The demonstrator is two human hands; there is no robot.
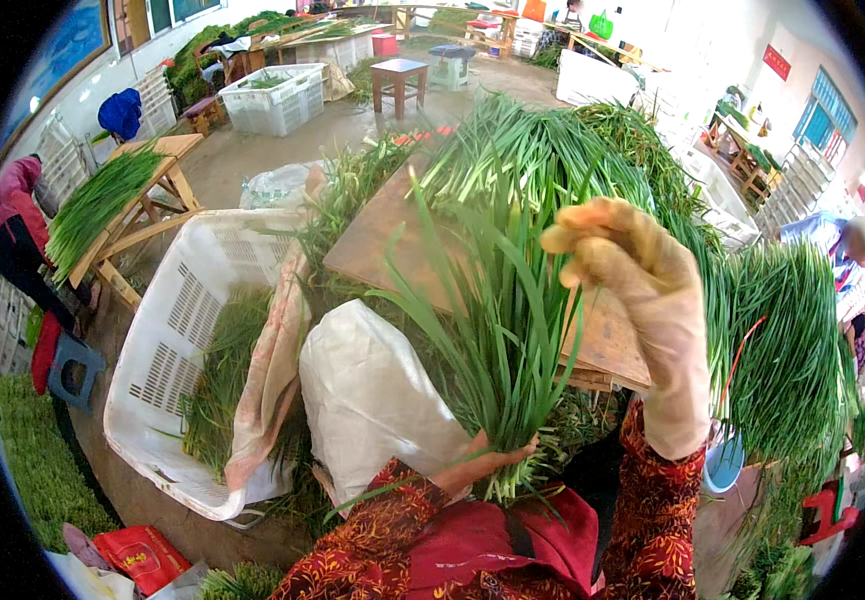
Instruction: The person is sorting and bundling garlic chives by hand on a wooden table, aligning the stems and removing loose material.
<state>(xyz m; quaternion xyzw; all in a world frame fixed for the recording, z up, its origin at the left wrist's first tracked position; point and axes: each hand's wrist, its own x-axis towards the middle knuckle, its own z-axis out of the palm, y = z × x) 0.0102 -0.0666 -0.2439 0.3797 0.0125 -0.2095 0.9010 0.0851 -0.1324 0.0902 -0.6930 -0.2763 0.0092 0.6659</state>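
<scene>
My bare left hand (497, 458) is wrapped round the lower stems of a bunch of garlic chives (512, 330), held upright above my lap. The long flat leaves fan out upward, and the pale stem ends stick out below my fist. Raised to the right of the leaf tips is my right hand (642, 270), in a pale yellowish glove and slightly blurred. Its fingers are curled together beside the leaves; whatever they pinch is too small or hidden to tell. A large heap of chives (542, 150) lies on a wooden board (392, 240) beyond the bunch.
At my left stands a white plastic crate (142, 400) with loose greens and a cloth over its side, next to a white sack (372, 400). More chives (787, 350) hang at the right, above a blue bucket (722, 462). Other people work nearby, one (17, 225) at the far left.
</scene>
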